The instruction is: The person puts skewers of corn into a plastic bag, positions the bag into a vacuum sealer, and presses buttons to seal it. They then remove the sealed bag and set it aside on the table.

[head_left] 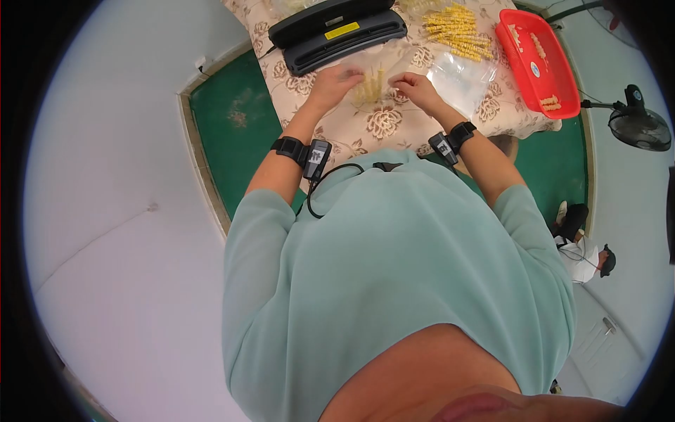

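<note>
A clear plastic bag with several yellow skewer-like sticks inside stands between my two hands over the tablecloth. My left hand has its fingers closed on the bag's left edge. On the other side, my right hand pinches near the bag's right edge. Just beyond the hands sits a black vacuum sealer with a yellow label. A flat stack of clear bags lies right of my right hand. Behind that stack is a pile of yellow sticks.
A red plastic basin holding a few pale pieces stands on the table's right side. The table wears a floral tablecloth. A black fan is at the right, and another person is farther off.
</note>
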The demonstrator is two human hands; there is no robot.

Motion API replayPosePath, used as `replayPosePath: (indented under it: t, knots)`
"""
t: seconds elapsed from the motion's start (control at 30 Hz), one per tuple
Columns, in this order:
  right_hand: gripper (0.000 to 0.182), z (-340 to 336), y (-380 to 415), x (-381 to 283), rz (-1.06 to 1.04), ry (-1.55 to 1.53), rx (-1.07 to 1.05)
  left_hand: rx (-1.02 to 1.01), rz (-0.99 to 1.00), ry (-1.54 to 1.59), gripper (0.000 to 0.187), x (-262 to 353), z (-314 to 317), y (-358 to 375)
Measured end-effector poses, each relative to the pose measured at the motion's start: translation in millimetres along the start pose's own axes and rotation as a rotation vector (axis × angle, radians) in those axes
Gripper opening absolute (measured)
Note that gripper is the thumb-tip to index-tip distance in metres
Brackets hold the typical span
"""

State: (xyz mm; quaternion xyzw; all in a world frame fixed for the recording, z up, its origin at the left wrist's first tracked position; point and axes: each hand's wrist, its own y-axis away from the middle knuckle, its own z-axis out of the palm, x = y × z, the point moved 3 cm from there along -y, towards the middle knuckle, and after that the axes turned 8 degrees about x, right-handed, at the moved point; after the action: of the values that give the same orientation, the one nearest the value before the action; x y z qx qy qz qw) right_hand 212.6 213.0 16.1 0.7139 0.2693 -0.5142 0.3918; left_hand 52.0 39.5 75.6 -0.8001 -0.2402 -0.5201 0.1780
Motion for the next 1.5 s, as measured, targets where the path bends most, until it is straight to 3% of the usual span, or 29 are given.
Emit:
replayPosePath:
  t: [0.17, 0.23, 0.33, 0.47, 0.53, 0.7, 0.87, 0.97, 1.13, 1.23, 1.5]
  knots:
    - [0.021, 0, 1, -2, 0.019, -0.058, -0.051, 0.057, -0.074, 0.300, 0.018, -21, -2, 3]
    - [0.024, 4, 6, -13, 0.025, -0.130, -0.187, 0.054, -0.126, 0.360, 0.016, -23, -2, 7]
    - [0.027, 12, 10, -33, -0.019, 0.030, -0.278, 0.048, -0.129, 0.391, 0.017, -19, -1, 10]
    - [0.028, 14, 1, -30, 0.093, 0.189, -0.245, 0.032, -0.109, 0.388, 0.018, -13, -1, 9]
    - [0.028, 13, 0, -30, 0.035, 0.013, -0.238, 0.059, -0.101, 0.467, 0.018, -11, -4, 9]
    - [0.028, 9, 0, -34, 0.023, 0.045, -0.278, 0.084, -0.103, 0.444, 0.018, -11, -3, 9]
    - [0.030, 10, 6, -40, 0.140, 0.017, -0.215, 0.103, -0.158, 0.457, 0.017, -4, 0, 10]
    - [0.031, 11, 7, -43, 0.143, 0.010, -0.195, 0.129, -0.173, 0.491, 0.017, 2, -2, 10]
    - [0.032, 3, 7, -39, 0.067, -0.099, -0.234, 0.099, -0.036, 0.450, 0.018, 0, -2, 6]
    - [0.031, -5, 6, -21, 0.041, -0.104, -0.267, 0.046, -0.039, 0.321, 0.018, -7, 3, 10]
    - [0.026, -23, 6, -3, 0.063, -0.128, -0.173, 0.027, -0.079, 0.364, 0.026, -3, 30, 7]
